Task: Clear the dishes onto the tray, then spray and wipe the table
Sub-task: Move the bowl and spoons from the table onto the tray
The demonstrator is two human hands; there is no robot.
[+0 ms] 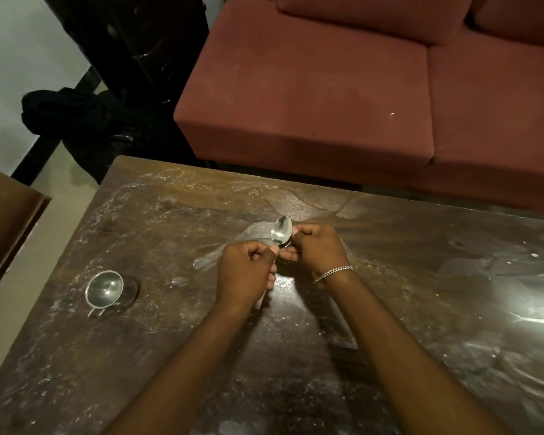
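spoon [281, 229] between both closed grips

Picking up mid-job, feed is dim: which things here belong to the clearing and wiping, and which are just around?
Job:
- shiny metal spoon, held by left hand and right hand
- small steel cup
- smeared dark wooden table

Just around:
- red fabric sofa
- black cloth bundle
- silver chain bracelet

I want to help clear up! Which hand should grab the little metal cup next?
Probably the left hand: the metal cup sits on its side of the table.
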